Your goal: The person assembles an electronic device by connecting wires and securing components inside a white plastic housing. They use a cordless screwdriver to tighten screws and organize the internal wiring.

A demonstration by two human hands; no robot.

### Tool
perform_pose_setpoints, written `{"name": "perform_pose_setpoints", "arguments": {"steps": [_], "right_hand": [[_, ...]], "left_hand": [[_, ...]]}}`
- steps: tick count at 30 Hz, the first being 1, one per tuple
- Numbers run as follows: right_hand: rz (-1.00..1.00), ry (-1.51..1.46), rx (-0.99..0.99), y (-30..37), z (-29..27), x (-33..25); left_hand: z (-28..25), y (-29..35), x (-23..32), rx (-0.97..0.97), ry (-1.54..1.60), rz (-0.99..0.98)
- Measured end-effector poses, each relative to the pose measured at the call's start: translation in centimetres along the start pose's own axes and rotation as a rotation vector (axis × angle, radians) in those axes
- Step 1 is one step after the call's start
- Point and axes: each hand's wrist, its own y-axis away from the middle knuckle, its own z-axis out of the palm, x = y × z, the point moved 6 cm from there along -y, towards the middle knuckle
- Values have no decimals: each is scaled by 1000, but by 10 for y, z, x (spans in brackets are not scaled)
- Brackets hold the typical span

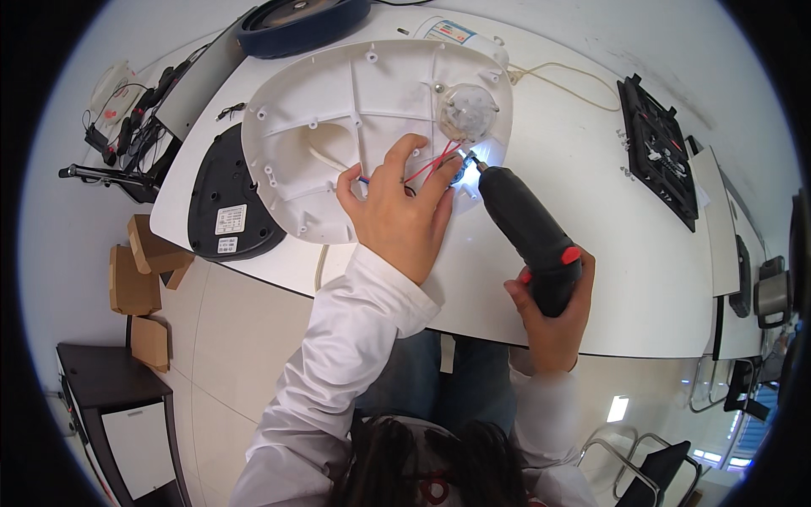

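In my right hand (553, 317) is a black cordless screwdriver (528, 224) with red buttons. Its bit points up and left, and its light falls on a small circuit board (460, 171) inside a white plastic housing (389, 110). Whether the bit touches a screw I cannot tell. My left hand (399, 198) lies over the housing's inside with fingers spread, the fingertips near the board and its red wires (435, 160). A clouded, round motor cover (467, 114) sits at the housing's right. White cable (325, 160) runs through the housing by my thumb.
Left of the housing lies a black base part (228, 203) with labels. Behind it stand a dark blue round part (300, 25) and a white bottle (456, 34). A black tool case (663, 152) is open at the right, loose screws beside it. Cardboard boxes (135, 279) stand at the left.
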Motion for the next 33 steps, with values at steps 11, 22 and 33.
{"name": "perform_pose_setpoints", "arguments": {"steps": [11, 22, 33], "right_hand": [[60, -32, -10, -1, -2, 3], [6, 10, -8, -2, 0, 4], [-73, 66, 15, -4, 0, 2]], "left_hand": [[1, 0, 0, -20, 11, -12], [0, -1, 0, -9, 9, -11], [0, 0, 0, -10, 12, -16]]}}
